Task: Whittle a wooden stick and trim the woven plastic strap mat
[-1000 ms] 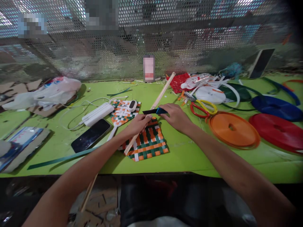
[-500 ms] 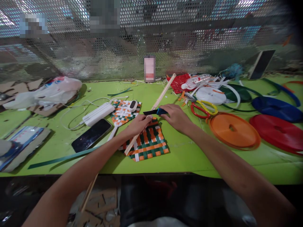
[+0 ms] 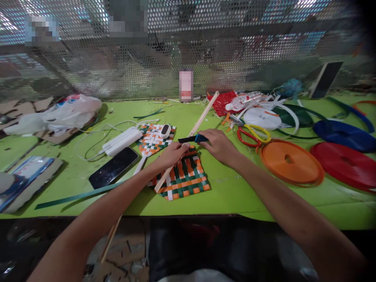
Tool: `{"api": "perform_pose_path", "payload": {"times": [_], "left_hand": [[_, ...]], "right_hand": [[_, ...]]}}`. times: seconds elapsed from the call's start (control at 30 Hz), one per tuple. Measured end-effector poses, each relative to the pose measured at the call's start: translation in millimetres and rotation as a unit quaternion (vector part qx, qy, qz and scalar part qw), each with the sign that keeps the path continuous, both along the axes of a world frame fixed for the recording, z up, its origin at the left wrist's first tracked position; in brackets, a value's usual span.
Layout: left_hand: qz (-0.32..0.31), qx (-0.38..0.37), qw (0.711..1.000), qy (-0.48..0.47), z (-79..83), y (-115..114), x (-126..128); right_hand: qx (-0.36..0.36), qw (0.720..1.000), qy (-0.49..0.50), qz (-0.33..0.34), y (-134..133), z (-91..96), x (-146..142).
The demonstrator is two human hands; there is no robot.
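My left hand [image 3: 173, 154] is closed around a pale wooden stick [image 3: 203, 116], which slants from lower left to upper right. In my right hand [image 3: 219, 144] is a blue-handled utility knife [image 3: 188, 139], its dark blade pointing left and lying across the stick just beyond my left fingers. Under the stick and my left hand lies a woven mat [image 3: 190, 178] of orange, green and white strips; part of it is covered. Behind my left hand rests a smaller woven fan [image 3: 152, 143] with a white handle, and a small white device [image 3: 165, 131] sits on it.
Left of the hands lie a black phone [image 3: 114, 168], a white power bank [image 3: 122, 141] with a cable, and a green strip [image 3: 76, 195]. To the right are scissors [image 3: 254, 135] and rolls of orange [image 3: 292, 162], red [image 3: 343, 164] and blue strip [image 3: 343, 135]. A perforated metal screen [image 3: 164, 51] stands behind.
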State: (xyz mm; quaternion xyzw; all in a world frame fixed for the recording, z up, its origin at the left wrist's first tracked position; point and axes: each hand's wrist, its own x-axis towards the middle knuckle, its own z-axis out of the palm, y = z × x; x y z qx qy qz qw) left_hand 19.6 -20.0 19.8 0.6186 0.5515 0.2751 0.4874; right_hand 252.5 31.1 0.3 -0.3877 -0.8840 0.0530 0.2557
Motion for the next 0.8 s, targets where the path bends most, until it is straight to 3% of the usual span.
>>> {"api": "perform_pose_path", "payload": {"times": [0.8], "left_hand": [[-0.023,0.048,0.998,0.046,1.7,-1.4,0.5]], "right_hand": [[-0.012,1.000,0.009,0.003,-0.6,0.5,-0.8]]}}
